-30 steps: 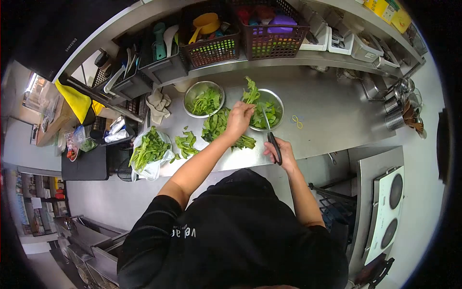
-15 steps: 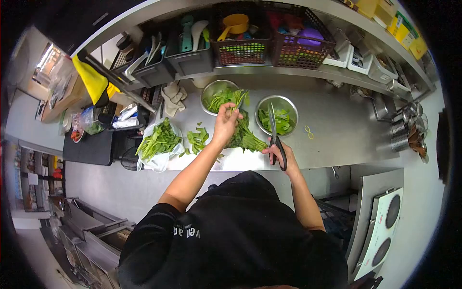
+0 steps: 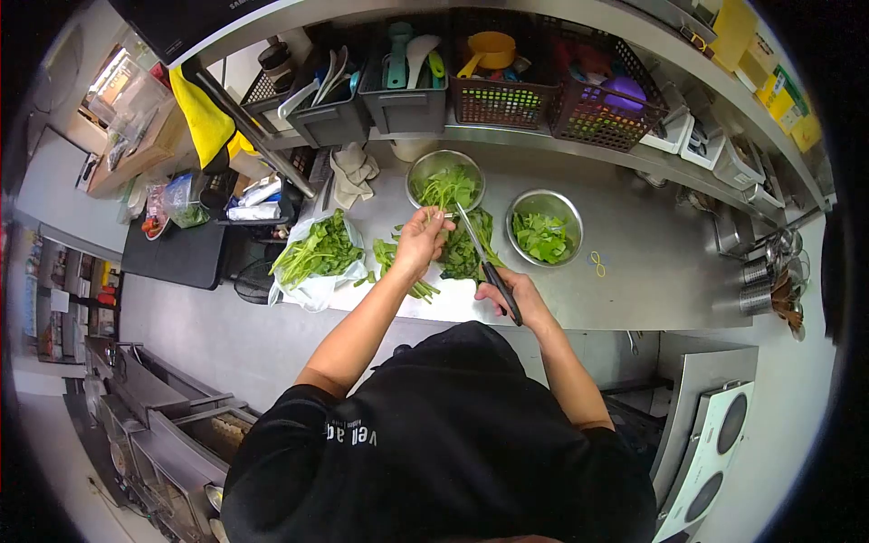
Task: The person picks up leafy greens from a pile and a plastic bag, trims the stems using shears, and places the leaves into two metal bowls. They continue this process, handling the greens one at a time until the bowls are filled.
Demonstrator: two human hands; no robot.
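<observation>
My left hand pinches stems of leafy greens at the near rim of the left steel bowl; their leaves overlap the bowl in this view. In my right hand is a pair of black-handled scissors, its blades pointing up and left to the stems just beside my left fingertips. Beneath the blades lies a bunch of dark leafy greens on the steel counter. The right steel bowl contains cut green leaves.
A white plastic bag of leafy greens lies at the left, with loose stems near my left forearm. Yellow rubber bands sit right of the bowls. A beige cloth and a shelf of utensil baskets are behind.
The scissors have swung left from over the right bowl to the stems at my left hand, their blades now closer together. The whole view has shifted slightly.
</observation>
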